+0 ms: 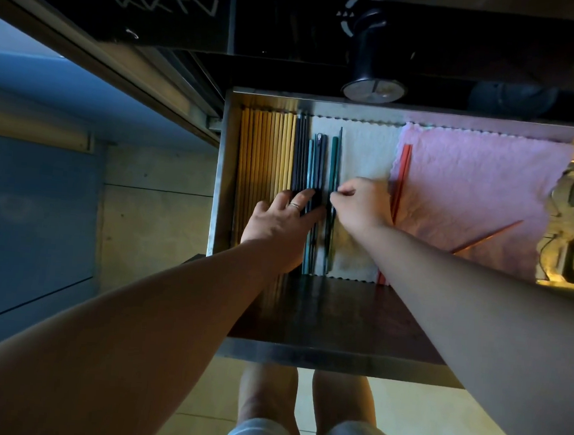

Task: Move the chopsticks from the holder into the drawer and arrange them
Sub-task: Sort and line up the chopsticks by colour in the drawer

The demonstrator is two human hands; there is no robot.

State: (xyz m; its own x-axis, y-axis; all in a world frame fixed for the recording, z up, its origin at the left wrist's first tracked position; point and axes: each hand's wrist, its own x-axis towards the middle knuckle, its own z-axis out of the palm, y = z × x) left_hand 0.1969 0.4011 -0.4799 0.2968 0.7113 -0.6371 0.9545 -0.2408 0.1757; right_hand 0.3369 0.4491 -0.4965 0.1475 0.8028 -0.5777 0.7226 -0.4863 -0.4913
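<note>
Dim, warm-lit kitchen; pale yellowish floor tiles (417,420) below; blue-grey cabinet front (28,217) at left; dark stove panel (178,13) above, with perhaps a knob (373,86).

A home kitchen: an open metal drawer (225,178) of chopsticks (267,147) mid-frame, stove knob (373,66) above, tiled floor (217,390) below.
</note>
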